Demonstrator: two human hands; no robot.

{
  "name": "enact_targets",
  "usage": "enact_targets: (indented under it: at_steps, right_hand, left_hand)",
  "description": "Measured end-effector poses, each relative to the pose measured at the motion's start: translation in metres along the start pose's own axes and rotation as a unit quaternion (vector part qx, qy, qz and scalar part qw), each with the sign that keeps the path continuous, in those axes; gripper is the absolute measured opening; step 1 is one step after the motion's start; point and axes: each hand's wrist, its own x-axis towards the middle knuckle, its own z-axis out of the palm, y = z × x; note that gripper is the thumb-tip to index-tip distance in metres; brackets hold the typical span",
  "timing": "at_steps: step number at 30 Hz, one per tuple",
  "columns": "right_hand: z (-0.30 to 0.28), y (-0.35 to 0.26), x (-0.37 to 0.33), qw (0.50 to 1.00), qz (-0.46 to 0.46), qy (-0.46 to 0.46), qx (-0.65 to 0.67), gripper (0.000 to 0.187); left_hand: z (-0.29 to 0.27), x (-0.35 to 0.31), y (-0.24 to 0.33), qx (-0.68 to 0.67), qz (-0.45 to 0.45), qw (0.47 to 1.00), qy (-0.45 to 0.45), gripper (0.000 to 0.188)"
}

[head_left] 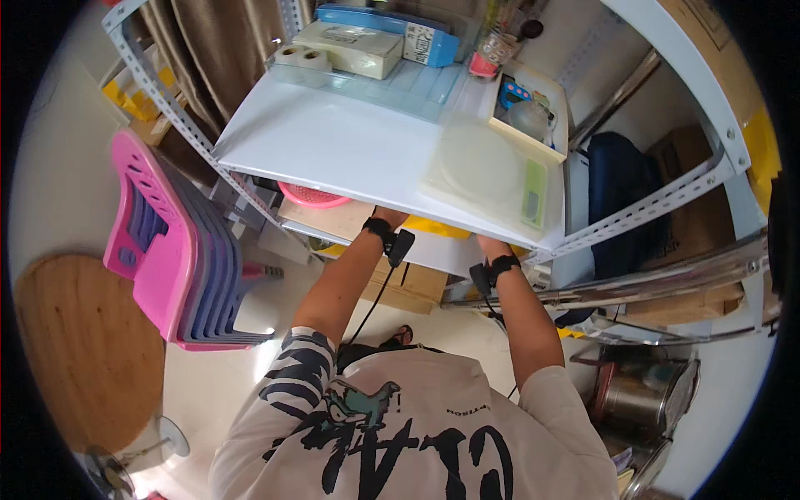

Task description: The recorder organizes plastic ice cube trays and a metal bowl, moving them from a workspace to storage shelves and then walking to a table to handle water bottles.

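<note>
Both my arms reach in beneath the white upper shelf board (333, 137) of a metal rack. My left hand (391, 215) is beside a yellow item (437, 227) on the lower level, and the board's front edge hides its fingers. Farther right, my right hand (495, 247) also goes in under the edge, with its fingers out of sight. Whether either hand holds anything is hidden. Left of my left hand, a pink perforated basket (312, 196) sits on the lower level. Black straps with small dark devices and cables are on both wrists.
On the upper board stand a translucent tray (383, 92), paper rolls (314, 60), a pale box (348, 46), a translucent flat case (479, 167) and an open box of small items (560, 125). Stacked pink and grey chairs (171, 267) stand left, near a round wooden board (87, 350).
</note>
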Motion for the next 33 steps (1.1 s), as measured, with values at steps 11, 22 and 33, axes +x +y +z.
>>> enact_targets:
  at_steps: [11, 22, 33]
  right_hand:
    - [-0.014, -0.271, -0.111, 0.625, 0.345, -0.476, 0.514, 0.05]
    - [0.023, -0.558, -0.21, 0.712, -0.314, -0.541, 0.319, 0.032]
    - [0.188, -0.775, -0.339, 0.466, -0.367, -0.723, 0.355, 0.04]
  left_hand:
    - [0.027, -0.179, 0.142, -0.022, 0.068, 0.941, 0.332, 0.032]
    - [-0.036, -0.452, 0.342, 0.295, 0.453, 0.616, 0.572, 0.017]
    - [-0.136, -0.721, 0.431, 0.351, 0.44, 0.437, 0.702, 0.011]
